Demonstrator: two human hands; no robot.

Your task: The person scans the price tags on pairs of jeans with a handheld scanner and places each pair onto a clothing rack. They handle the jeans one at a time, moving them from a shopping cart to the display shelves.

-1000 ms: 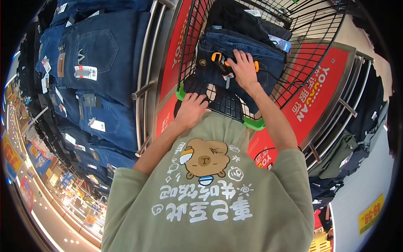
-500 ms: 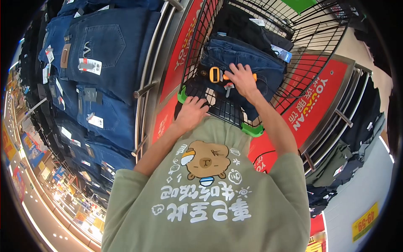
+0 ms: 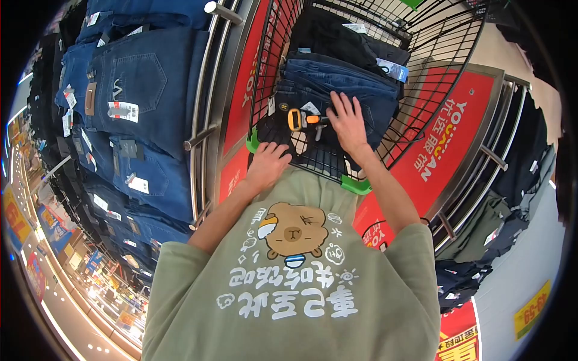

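Observation:
A black wire shopping cart (image 3: 453,90) with green corners holds folded jeans (image 3: 346,78) and black trousers (image 3: 322,36) with tags. My left hand (image 3: 269,163) curls over the cart's near edge by the left green corner. Spread across the front jeans is my right hand (image 3: 349,123), fingers extended and apart. Just left of it lies an orange and black handheld device (image 3: 297,120), which looks like a barcode scanner; the hand hides the end of its orange handle. A white tag (image 3: 310,108) shows beside the device.
To the left, stacked jeans (image 3: 135,78) with tags sit behind a metal rail (image 3: 208,90). A red sign panel (image 3: 442,120) and another rack of folded trousers (image 3: 481,228) stand on the right. A yellow price sign (image 3: 533,310) is at lower right.
My right hand has shifted off the orange handle onto the jeans beside it, fingers more spread. The cart and its contents appear slightly further left in view. My left hand stays at the cart's edge.

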